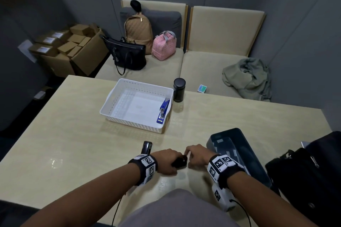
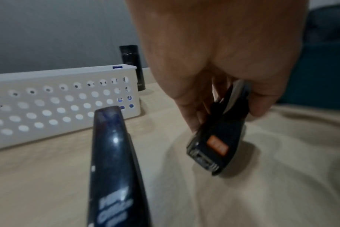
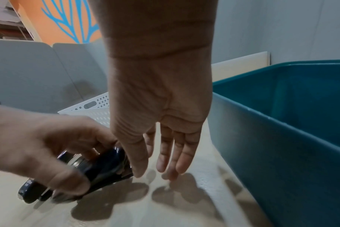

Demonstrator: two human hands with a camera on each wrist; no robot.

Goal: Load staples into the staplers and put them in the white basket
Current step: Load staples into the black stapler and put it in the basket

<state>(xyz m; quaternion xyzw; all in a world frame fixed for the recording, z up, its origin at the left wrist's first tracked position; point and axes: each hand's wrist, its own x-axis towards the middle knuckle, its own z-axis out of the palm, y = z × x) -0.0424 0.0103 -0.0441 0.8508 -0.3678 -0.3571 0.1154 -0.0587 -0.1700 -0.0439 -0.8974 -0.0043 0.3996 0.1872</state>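
Left hand (image 1: 167,160) curls round a black stapler (image 3: 99,169) just above the counter (image 1: 73,134), thumb on one flank and fingers on the other; its orange-marked end (image 2: 216,145) points down and toward the wrist. Right hand (image 1: 196,155) holds nothing: fingers (image 3: 171,153) straight and loose, thumb tip touching the stapler's rounded end. Whether the magazine is open cannot be told; a bright metal edge shows between the left fingers, possibly the staple rail. Judgement: the step in hand is loading this stapler. To do it well, the left hand should keep the body steady and low over the counter while the right works the top or the rail, then press shut until it seats. A second black stapler (image 1: 146,147) stands just left of the left hand, glossy plastic with white lettering, untouched. The blue stapler (image 1: 162,110) already lies in the white basket (image 1: 110,97), along its right wall. The basket is rigid perforated plastic with round holes; a teal bin (image 3: 281,115), smooth-walled, sits at right. A black cylindrical bottle (image 1: 179,89) stands beside the basket. The counter is pale wood-grain laminate, slightly reflective.
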